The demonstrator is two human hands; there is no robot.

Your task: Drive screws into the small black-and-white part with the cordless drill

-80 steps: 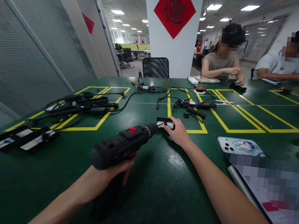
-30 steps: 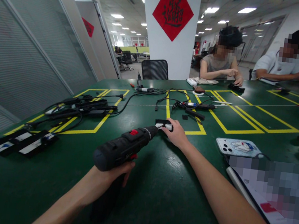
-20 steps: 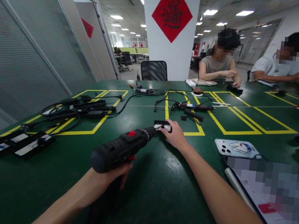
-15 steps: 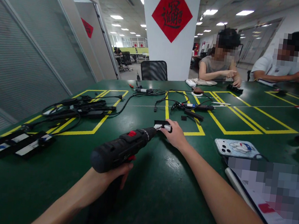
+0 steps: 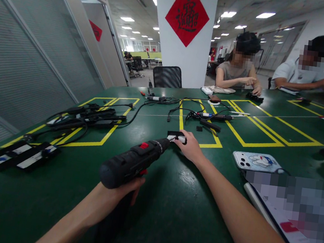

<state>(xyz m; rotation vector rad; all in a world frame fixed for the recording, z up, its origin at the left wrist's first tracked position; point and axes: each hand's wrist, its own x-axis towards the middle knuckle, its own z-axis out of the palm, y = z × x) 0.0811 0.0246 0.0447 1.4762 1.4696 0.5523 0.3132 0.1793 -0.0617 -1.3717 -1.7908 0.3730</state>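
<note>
My left hand (image 5: 128, 188) is closed round the grip of a black cordless drill (image 5: 129, 162), which has red accents and points forward and right. At the drill's chuck, a short bit reaches the small black-and-white piece (image 5: 172, 135) on the table. My right hand (image 5: 188, 145) grips that piece from the right with bent fingers. Part of the piece is hidden behind the fingers and the chuck, so I cannot tell its exact kind or whether the bit is inside it.
Black cables and adapters (image 5: 91, 117) lie at the left, beyond dark flat pieces with white labels (image 5: 36, 157). A pen-shaped tool (image 5: 212, 116) is ahead. A phone (image 5: 257, 161) and a tablet (image 5: 283, 215) lie at the right. Two people (image 5: 236, 67) sit across the green table.
Almost nothing differs. The drill and both hands keep their places, with only a tiny shift of the whole view. At the far right, a seated person's hands have moved slightly.
</note>
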